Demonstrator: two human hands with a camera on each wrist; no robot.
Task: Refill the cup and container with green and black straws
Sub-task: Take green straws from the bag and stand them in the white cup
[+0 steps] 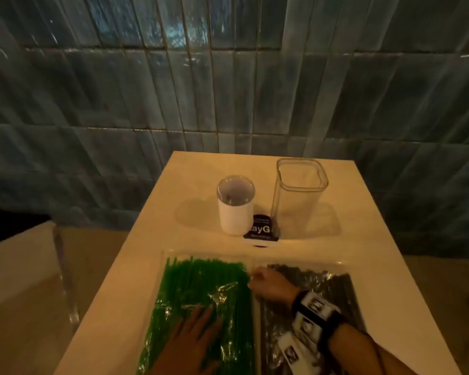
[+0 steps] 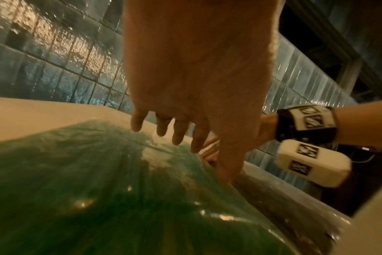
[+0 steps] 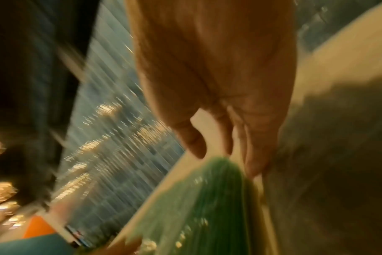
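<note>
A sealed pack of green straws [image 1: 201, 290] and a sealed pack of black straws [image 1: 317, 288] lie side by side at the near edge of the table. My left hand [image 1: 192, 334] lies flat on the green pack [image 2: 81, 189] with straight, spread fingers [image 2: 177, 136]. My right hand [image 1: 266, 284] reaches in over the black pack, fingertips at the seam by the green pack's far right corner [image 3: 209, 181]. The blurred right wrist view shows its thumb [image 3: 194, 143] apart from the fingers, holding nothing. Behind the packs stand an empty white cup [image 1: 234, 212] and an empty clear square container [image 1: 299, 196].
A dark printed card [image 1: 260, 230] leans between the cup and the container. The pale table [image 1: 146, 239] ends just behind them against a blue-green tiled wall [image 1: 228, 90]. A second pale surface with a clear upright edge [image 1: 63, 269] lies to the left.
</note>
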